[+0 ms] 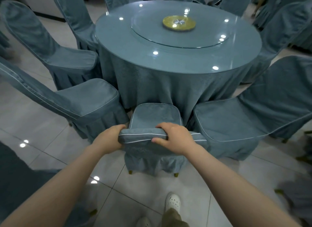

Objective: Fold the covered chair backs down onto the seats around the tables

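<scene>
A chair in a blue-grey cover with white piping stands right in front of me, its seat tucked under the round table. Both hands hold the top edge of its back. My left hand grips the left corner of the back. My right hand curls over the top edge right of centre, thumb on the near side. The back stands upright above the seat.
More covered chairs ring the table: two on the left, one on the right, others behind. A glass turntable with a gold disc sits on the table. White tile floor lies around me; my shoe is below.
</scene>
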Available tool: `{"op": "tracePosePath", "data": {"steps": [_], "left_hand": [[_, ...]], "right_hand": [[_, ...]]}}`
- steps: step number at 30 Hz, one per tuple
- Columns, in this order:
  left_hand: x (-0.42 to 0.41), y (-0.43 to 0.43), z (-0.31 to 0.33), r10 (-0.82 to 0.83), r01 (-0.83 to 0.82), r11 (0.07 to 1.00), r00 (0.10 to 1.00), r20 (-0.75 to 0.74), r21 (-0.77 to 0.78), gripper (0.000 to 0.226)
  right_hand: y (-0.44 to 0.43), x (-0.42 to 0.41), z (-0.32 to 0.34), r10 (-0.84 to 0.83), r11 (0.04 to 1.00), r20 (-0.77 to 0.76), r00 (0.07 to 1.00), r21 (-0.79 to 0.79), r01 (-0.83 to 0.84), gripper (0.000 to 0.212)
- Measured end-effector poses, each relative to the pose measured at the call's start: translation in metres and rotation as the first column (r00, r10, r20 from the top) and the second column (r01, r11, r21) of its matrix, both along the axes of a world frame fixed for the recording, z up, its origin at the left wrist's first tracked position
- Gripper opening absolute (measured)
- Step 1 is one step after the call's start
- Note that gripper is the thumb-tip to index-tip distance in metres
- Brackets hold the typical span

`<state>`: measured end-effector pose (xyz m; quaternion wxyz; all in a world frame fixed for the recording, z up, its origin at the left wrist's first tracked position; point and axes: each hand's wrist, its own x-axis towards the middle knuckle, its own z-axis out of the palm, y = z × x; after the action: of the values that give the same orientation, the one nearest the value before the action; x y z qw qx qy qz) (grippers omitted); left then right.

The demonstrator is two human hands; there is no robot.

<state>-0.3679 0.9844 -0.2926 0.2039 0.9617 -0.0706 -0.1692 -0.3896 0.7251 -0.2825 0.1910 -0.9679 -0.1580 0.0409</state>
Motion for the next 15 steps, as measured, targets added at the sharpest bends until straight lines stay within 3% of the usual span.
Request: {"op": "tracePosePath", "data": {"steps": [4, 7, 15], "left_hand": [[-0.013, -0.019, 0.02, -0.16, 0.16, 0.987, 0.987, 0.02, 0.002, 0.088], [-0.021, -0.048, 0.032, -0.229, 0.229, 0.973, 0.973, 0.04, -0.011, 0.089], [-0.037, -0.158, 0.053, -0.149, 0.159, 0.984, 0.982, 0.114, -0.081, 0.086]], "right_hand": [[-0.025, -0.014, 0.002, -0.027, 0.995, -0.03, 0.999, 0.094, 0.03, 0.049], [-0.051, -0.025, 0.002, -0.09, 0.991, -0.065, 0.994, 0.091, 0.096, 0.046], [-0.166, -0.049, 0.009, -0.199, 0.975, -0.103, 0.975, 0.084, 0.208, 0.051]]}}
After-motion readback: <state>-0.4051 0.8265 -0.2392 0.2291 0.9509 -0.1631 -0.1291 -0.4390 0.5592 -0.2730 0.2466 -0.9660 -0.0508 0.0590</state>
